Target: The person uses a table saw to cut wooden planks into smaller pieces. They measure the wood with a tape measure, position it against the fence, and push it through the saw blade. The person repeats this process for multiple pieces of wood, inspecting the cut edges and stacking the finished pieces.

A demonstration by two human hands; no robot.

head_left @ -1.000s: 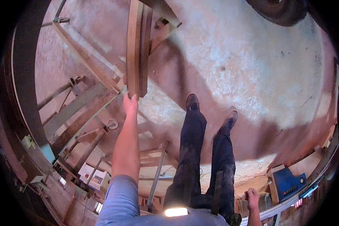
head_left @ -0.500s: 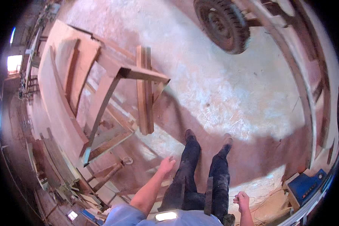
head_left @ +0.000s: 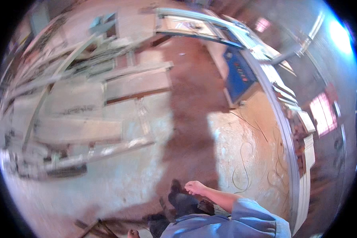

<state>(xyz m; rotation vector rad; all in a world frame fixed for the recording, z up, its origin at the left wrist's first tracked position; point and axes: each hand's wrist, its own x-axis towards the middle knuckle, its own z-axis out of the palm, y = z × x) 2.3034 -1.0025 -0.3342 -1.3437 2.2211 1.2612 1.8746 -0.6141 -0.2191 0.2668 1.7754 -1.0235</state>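
A: Planks (head_left: 77, 131) lie flat on the dusty floor (head_left: 119, 186), upper left in the head view, well apart from both hands.

B: And the hands?

A: Right hand (head_left: 193, 187) hangs low centre, forearm angling in from the lower right, fingers loosely curled, holding nothing. Left hand (head_left: 133, 234) barely shows at the bottom edge; its state can't be told.

The right hand (head_left: 193, 187) hangs low near the body's front, its forearm running in from the right out of a rolled blue sleeve. The fingers are loosely curled and hold nothing, palm turned down. At the bottom edge, left of the torso, a small patch that seems to be the left hand (head_left: 133, 234) just shows; the blur hides its fingers.
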